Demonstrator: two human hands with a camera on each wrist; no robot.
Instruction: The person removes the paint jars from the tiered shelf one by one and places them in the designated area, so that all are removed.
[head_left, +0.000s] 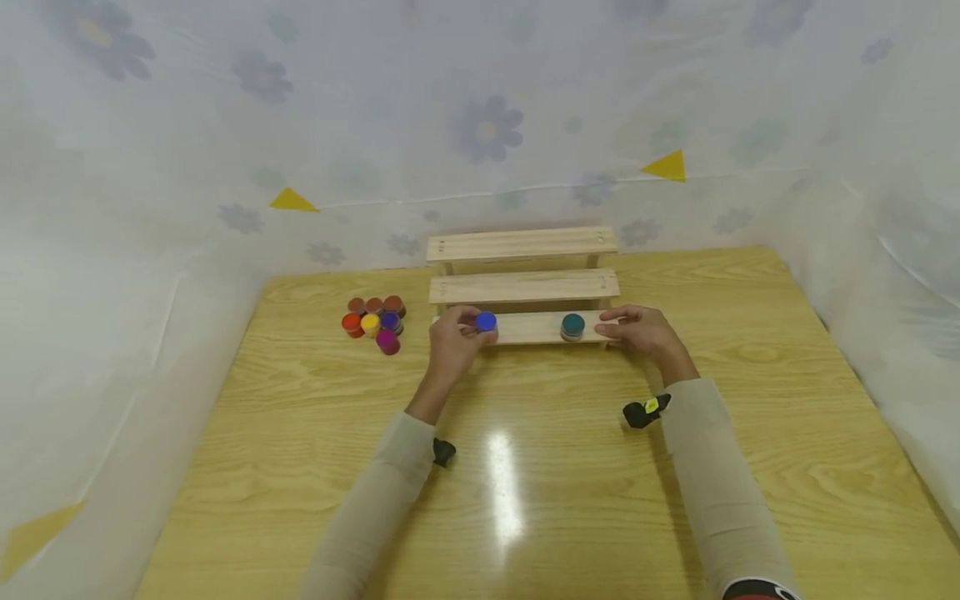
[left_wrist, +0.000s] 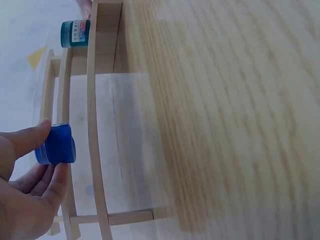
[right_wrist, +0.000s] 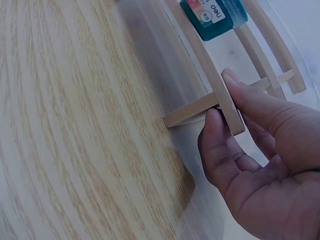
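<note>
A wooden three-step rack [head_left: 525, 287] stands near the back of the table. My left hand [head_left: 454, 343] pinches a blue paint jar [head_left: 486, 322] between thumb and fingers, close over the left part of the lowest step. The left wrist view shows the same blue jar [left_wrist: 56, 145] apart from the front board [left_wrist: 95, 115]. A teal paint jar [head_left: 572, 326] with a printed label sits upright on the lowest step, right of its middle. My right hand [head_left: 637, 329] grips that step's right end, thumb on top and fingers underneath, as seen by the board end [right_wrist: 235, 120] in the right wrist view.
Left of the rack, several paint jars stand in a cluster, among them a red jar [head_left: 352, 325], a yellow jar [head_left: 371, 325], a purple jar [head_left: 391, 322] and a magenta jar [head_left: 387, 342]. A flower-patterned white sheet [head_left: 375, 125] encloses the wood-grain table [head_left: 570, 500] behind and at the sides.
</note>
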